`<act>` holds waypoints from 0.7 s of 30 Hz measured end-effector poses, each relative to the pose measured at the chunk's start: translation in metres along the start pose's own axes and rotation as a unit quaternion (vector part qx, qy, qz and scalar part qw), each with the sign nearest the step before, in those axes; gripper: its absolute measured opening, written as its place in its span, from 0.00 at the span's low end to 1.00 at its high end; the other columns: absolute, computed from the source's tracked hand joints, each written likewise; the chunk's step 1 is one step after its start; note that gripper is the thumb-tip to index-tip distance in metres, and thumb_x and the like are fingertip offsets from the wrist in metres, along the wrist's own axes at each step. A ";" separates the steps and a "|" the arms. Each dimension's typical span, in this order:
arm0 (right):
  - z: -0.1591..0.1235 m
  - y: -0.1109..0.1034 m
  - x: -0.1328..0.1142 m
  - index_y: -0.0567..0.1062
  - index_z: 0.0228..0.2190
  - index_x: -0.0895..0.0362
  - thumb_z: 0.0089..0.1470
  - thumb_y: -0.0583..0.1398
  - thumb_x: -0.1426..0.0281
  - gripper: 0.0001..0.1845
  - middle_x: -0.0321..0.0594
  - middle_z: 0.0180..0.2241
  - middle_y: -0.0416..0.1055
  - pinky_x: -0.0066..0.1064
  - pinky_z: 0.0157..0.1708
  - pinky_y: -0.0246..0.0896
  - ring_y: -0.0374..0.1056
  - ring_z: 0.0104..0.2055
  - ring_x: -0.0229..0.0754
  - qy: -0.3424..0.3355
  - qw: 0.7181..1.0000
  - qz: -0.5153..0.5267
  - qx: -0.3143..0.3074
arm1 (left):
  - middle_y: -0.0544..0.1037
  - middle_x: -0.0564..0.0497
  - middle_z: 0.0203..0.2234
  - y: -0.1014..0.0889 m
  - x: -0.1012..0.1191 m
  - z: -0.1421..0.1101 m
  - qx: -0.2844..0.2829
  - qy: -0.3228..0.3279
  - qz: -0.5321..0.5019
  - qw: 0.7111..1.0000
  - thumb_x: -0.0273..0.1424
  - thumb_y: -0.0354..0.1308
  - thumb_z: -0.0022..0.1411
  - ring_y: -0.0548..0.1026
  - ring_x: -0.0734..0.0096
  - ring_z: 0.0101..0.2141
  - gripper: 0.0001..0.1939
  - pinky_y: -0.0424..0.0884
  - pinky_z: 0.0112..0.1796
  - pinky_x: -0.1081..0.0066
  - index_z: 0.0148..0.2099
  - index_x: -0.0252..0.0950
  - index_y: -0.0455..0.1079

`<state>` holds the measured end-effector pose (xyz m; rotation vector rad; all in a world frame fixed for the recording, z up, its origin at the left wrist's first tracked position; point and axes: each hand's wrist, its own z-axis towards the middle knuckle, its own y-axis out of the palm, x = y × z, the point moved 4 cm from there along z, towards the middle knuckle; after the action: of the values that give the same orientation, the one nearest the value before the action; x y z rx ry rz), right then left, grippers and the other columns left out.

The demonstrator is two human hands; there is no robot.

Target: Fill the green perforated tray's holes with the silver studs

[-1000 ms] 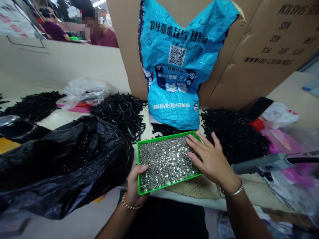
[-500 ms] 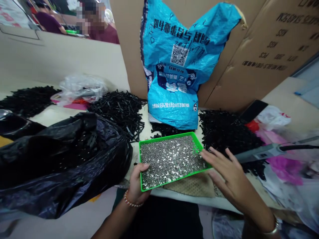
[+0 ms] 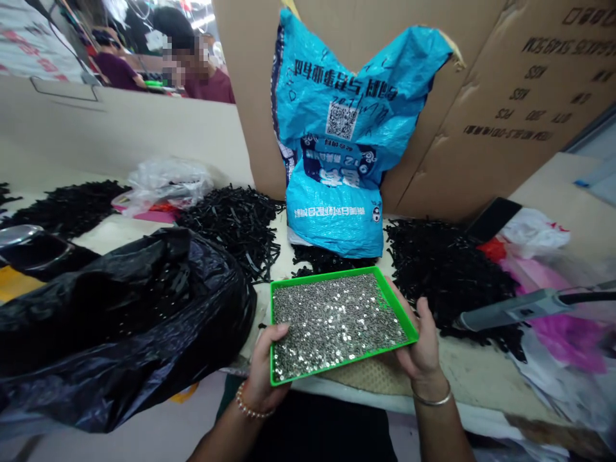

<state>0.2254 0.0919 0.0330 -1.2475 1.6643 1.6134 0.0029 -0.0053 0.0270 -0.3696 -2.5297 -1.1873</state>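
Observation:
A shallow green tray full of tiny shiny metal rings is held level at the near edge of the table. My left hand grips its left side, thumb over the rim and fingers hidden beneath. At the right end, my right hand holds the tray's side, with its thumb raised and its other fingers along and under the edge. Behind the tray stands a blue woven sack, its printing upside down.
A black plastic bag lies left of the tray. Piles of black strips flank the sack, another pile being at right. A grey corded tool rests there, near a dark phone-like slab. Cardboard stands behind; people sit beyond.
My right hand has moved in from just off the tray's right corner and closed on that side. The whole scene sits slightly lower in view; my left hand keeps its grip.

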 end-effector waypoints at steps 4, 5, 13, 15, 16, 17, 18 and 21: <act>-0.007 -0.005 -0.006 0.71 0.58 0.47 0.60 0.52 0.41 0.35 0.35 0.61 0.65 0.50 0.68 0.41 0.50 0.69 0.53 0.002 0.998 0.045 0.034 | 0.82 0.45 0.27 0.003 -0.003 0.004 0.007 -0.003 0.007 1.000 0.25 0.59 0.53 0.81 0.53 0.37 0.08 0.77 0.45 0.58 0.35 0.30 0.77; -0.008 -0.005 -0.006 0.73 0.57 0.47 0.58 0.52 0.40 0.35 0.35 0.61 0.65 0.50 0.68 0.41 0.49 0.69 0.53 0.002 0.998 0.053 0.036 | 0.82 0.45 0.27 0.003 -0.004 0.004 0.013 -0.003 0.006 1.000 0.24 0.59 0.53 0.81 0.53 0.36 0.07 0.77 0.45 0.59 0.35 0.30 0.77; -0.014 -0.006 -0.013 0.73 0.57 0.46 0.57 0.52 0.37 0.38 0.35 0.61 0.65 0.51 0.69 0.38 0.47 0.70 0.53 0.013 0.997 0.061 0.054 | 0.82 0.45 0.27 0.006 -0.008 0.001 0.039 0.000 -0.006 0.999 0.24 0.57 0.57 0.82 0.56 0.34 0.08 0.78 0.44 0.60 0.35 0.29 0.78; -0.014 -0.006 -0.014 0.72 0.58 0.46 0.57 0.51 0.37 0.38 0.35 0.61 0.65 0.52 0.68 0.40 0.47 0.69 0.53 0.012 0.996 0.067 0.054 | 0.82 0.44 0.28 0.008 -0.007 -0.002 0.040 -0.003 -0.007 0.999 0.24 0.57 0.57 0.82 0.56 0.33 0.08 0.78 0.44 0.60 0.35 0.28 0.78; -0.014 -0.006 -0.013 0.71 0.59 0.46 0.58 0.51 0.38 0.37 0.35 0.61 0.65 0.51 0.68 0.40 0.48 0.69 0.53 0.013 0.996 0.067 0.052 | 0.82 0.44 0.28 0.009 -0.006 -0.003 0.040 -0.001 -0.006 0.999 0.24 0.58 0.57 0.82 0.56 0.32 0.07 0.78 0.45 0.59 0.35 0.28 0.78; -0.014 -0.007 -0.012 0.71 0.59 0.46 0.58 0.51 0.39 0.37 0.35 0.61 0.65 0.51 0.68 0.40 0.48 0.69 0.52 0.017 0.996 0.066 0.051 | 0.82 0.44 0.27 0.009 -0.005 -0.004 0.040 0.002 -0.006 0.999 0.24 0.58 0.57 0.82 0.56 0.32 0.07 0.78 0.45 0.59 0.35 0.28 0.78; -0.013 -0.007 -0.010 0.71 0.59 0.46 0.59 0.52 0.39 0.36 0.35 0.61 0.65 0.51 0.68 0.40 0.48 0.69 0.52 0.025 0.996 0.066 0.050 | 0.82 0.45 0.27 0.010 -0.004 -0.005 0.040 0.004 -0.007 0.999 0.24 0.59 0.57 0.82 0.56 0.32 0.06 0.78 0.45 0.59 0.35 0.29 0.78; -0.012 -0.010 -0.005 0.71 0.58 0.47 0.58 0.52 0.39 0.37 0.37 0.60 0.67 0.52 0.68 0.42 0.50 0.69 0.54 0.036 0.994 0.076 0.063 | 0.82 0.45 0.28 0.010 -0.004 -0.006 0.041 0.004 -0.007 0.999 0.25 0.59 0.58 0.82 0.56 0.35 0.06 0.77 0.47 0.60 0.36 0.29 0.78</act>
<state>0.2391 0.0830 0.0348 -1.1521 1.9154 1.5399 0.0112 -0.0043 0.0362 -0.3273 -2.5683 -1.0828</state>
